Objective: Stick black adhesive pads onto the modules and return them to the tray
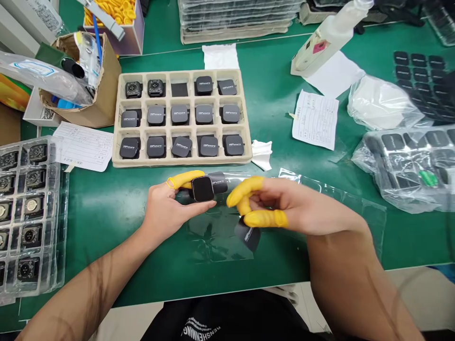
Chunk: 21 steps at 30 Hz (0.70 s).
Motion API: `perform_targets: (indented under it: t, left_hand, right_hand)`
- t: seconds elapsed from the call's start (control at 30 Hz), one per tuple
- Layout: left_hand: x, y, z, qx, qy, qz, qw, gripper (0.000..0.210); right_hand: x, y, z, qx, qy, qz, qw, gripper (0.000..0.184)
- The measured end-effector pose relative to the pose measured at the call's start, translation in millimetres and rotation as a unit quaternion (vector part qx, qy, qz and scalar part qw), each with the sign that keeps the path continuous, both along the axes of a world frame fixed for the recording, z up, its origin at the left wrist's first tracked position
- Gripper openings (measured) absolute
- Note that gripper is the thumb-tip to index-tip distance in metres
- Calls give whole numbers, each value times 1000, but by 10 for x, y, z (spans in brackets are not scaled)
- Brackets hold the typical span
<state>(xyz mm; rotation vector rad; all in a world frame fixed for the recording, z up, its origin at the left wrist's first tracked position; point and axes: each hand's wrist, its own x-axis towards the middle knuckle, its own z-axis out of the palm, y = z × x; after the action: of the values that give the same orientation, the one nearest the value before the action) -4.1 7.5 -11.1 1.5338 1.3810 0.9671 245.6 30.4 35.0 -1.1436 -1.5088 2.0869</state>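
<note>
My left hand [174, 201] holds a small square smartwatch body [203, 189] with a dark, glossy face between thumb and yellow-cotted forefinger. Just behind it, a black printed sticker [219, 182] lies on a clear plastic sheet [220, 248]. My right hand [272, 201], slightly blurred, hovers to the right of the watch with its yellow-cotted fingers curled toward the thumb. A second black sticker [248, 235] hangs tilted at the thumb tip and seems pinched there; the exact contact is hidden. Beyond my hands stands a beige compartment tray [183, 162] of watch bodies, most covered with black stickers.
At left are a clear tray [60, 255] of watches, a written slip [85, 146] and a cardboard box [106, 99] of tools. A white bottle [322, 45], another slip [315, 120], sticker sheets [420, 73] and a bagged tray [408, 161] stand right. Stacked trays [234, 21] sit behind.
</note>
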Motion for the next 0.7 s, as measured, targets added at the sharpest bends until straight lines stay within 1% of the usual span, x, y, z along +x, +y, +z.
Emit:
perform_targets:
  t: [0.03,0.1,0.13,0.2,0.27,0.33,0.47,0.6,0.7]
  left_hand:
    - [4,1,2,9,7,-1,1000,51]
    - [15,2,10,33,27,-5,999,50]
    - [20,1,14,48,36,-7,998,49]
    - [28,-1,17,74,50,-13,996,49]
    - [29,-5,11,93,58,-21,994,48]
    - [24,-9,-3,107,67,-32,991,48]
    - [13,-15,-24,120,68,-51,989,49]
    - [6,-14,-22,115,58,-64,990,47]
    - [3,-10,-19,115,62,-69,989,47]
  right_hand:
    - [-15,1,-18,15,6,-56,998,37]
    - [-102,-7,-70,39,8,-180,983,38]
    - [-170,-15,-100,40,7,-226,973,38]
    - [-324,-38,-155,26,7,-277,961,37]
    - [-447,-60,-194,10,13,-294,956,35]
    - [-505,-73,-211,-4,15,-297,955,35]
    - [-470,-70,-209,-28,7,-273,962,36]
    - [-417,-62,-202,-24,-9,-252,967,33]
    - [-422,-64,-200,-16,-11,-253,967,33]
